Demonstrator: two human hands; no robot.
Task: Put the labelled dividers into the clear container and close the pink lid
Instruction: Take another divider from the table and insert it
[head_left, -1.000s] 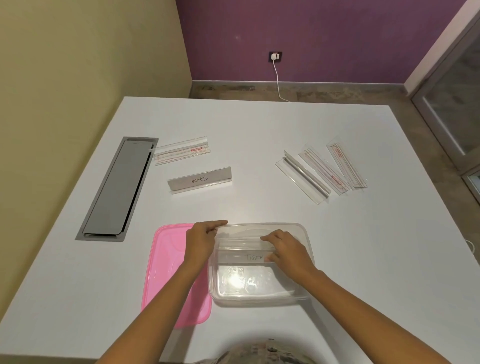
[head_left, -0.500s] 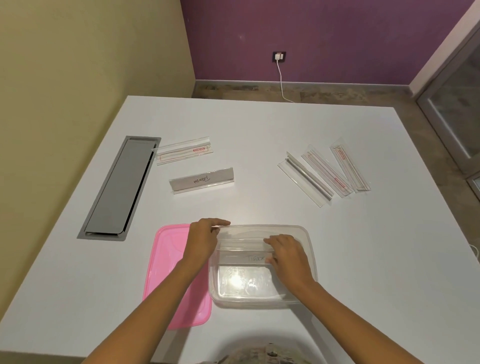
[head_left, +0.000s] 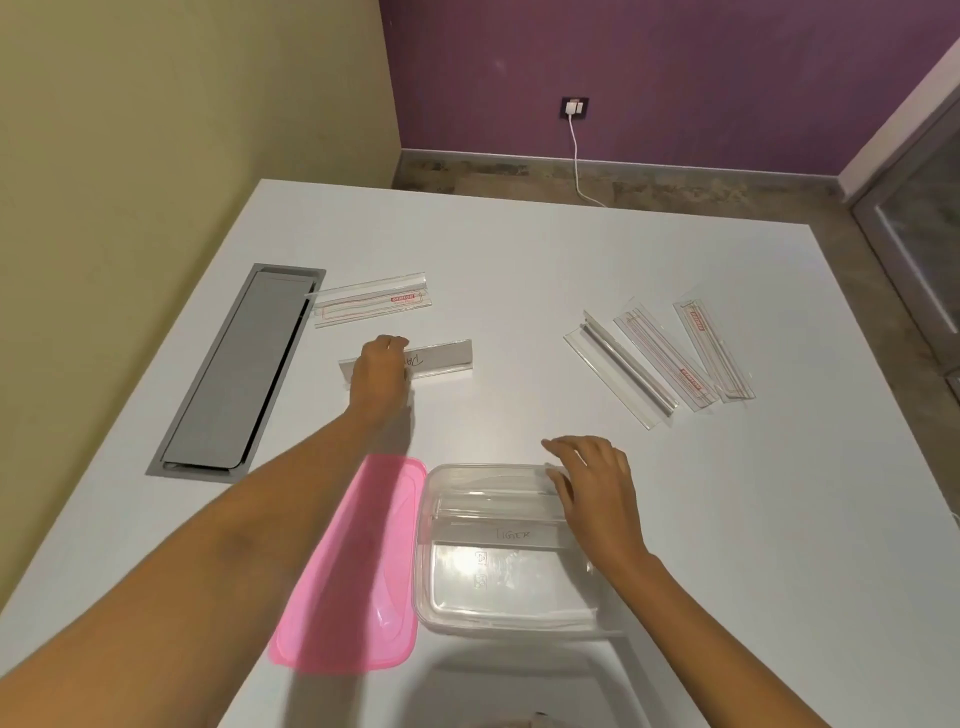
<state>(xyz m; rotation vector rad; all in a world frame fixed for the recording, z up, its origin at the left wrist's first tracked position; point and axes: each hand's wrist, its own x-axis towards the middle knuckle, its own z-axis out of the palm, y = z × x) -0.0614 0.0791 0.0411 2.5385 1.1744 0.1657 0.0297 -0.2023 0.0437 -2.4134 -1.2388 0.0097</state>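
Left hand (head_left: 378, 375) has reached the labelled divider (head_left: 436, 358), fingers curled on it; right hand (head_left: 597, 488) open.

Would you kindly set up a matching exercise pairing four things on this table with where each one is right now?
Things:
1. pink lid
2. divider marked in handwriting
3. left hand
4. three clear strips

Places:
A. far right of the table
B. inside the clear container
C. flat beside the container, on its left
D. on a labelled divider lying on the table

Pairs: 1-C, 2-B, 3-D, 4-A
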